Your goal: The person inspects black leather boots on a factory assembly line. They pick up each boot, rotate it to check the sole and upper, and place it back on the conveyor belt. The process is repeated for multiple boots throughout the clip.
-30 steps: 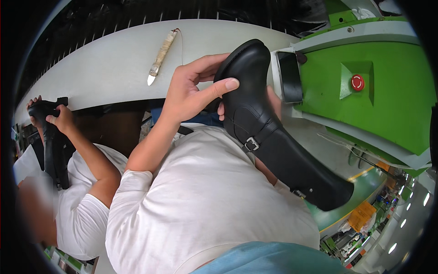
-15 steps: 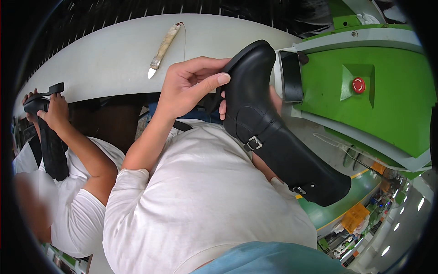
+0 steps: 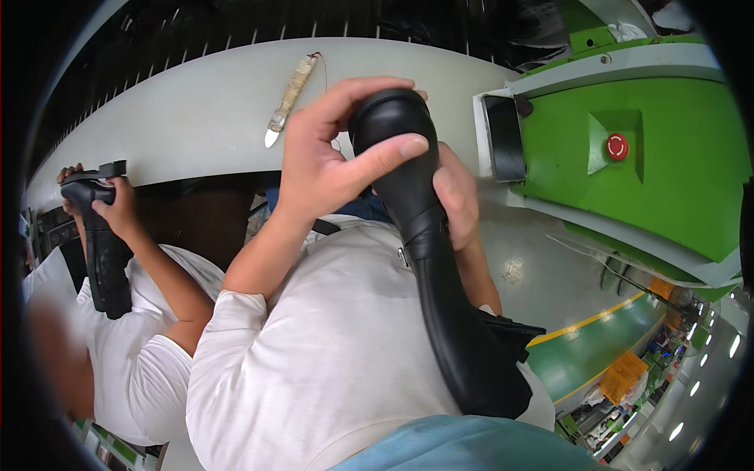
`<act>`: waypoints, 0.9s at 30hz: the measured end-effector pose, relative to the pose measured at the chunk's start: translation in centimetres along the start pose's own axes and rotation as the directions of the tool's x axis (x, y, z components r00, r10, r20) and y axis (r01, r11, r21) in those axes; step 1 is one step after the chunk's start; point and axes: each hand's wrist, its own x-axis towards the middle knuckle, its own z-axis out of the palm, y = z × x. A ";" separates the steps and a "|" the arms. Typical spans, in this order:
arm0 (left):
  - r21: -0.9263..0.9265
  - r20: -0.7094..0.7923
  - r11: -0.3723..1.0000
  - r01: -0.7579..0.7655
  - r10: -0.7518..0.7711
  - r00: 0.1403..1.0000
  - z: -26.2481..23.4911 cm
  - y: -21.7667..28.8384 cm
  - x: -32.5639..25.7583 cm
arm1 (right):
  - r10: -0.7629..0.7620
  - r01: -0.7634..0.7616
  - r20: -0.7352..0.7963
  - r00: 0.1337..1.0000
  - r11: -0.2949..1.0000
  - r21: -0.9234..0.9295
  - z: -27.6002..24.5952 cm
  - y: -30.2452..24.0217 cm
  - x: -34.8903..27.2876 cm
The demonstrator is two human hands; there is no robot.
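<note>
A tall black boot point(image 3: 452, 322) with a buckled ankle strap hangs between my two hands, toe up, its shaft slanting down to the right across my white shirt. Around the toe end, my left hand point(image 3: 334, 149) has its thumb on the upper and its fingers over the front edge. My right hand point(image 3: 458, 196) grips the boot from its right side near the ankle, fingers partly hidden behind it. Beyond my left hand, a knife-like tool point(image 3: 290, 100) with a wrapped handle and white tip lies on the pale table.
A co-worker point(image 3: 149, 259) on the left holds another black boot point(image 3: 102, 251). The pale curved table point(image 3: 196, 110) spans the far side. At right stand a green machine point(image 3: 565, 173) with a red button point(image 3: 617, 147) and a dark phone-like slab point(image 3: 503, 137).
The boot has turned: its toe has swung left and toward me, and its shaft now hangs more steeply. My right hand has come into view at its right side.
</note>
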 end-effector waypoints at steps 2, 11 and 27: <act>0.017 0.048 1.000 0.023 -0.024 0.999 -0.3 1.2 0.2 | -0.067 0.065 -0.016 0.998 0.992 -0.106 0.1 -1.2 -0.1; -0.157 0.006 0.985 -0.076 0.078 0.997 0.2 0.1 -1.5 | -0.244 0.230 -0.004 0.970 0.919 -0.319 -1.9 0.2 -0.7; -0.253 -0.054 0.960 -0.122 0.112 0.992 0.0 -0.6 -2.9 | -0.510 0.347 -0.173 0.843 0.760 -0.550 -1.4 7.8 -3.5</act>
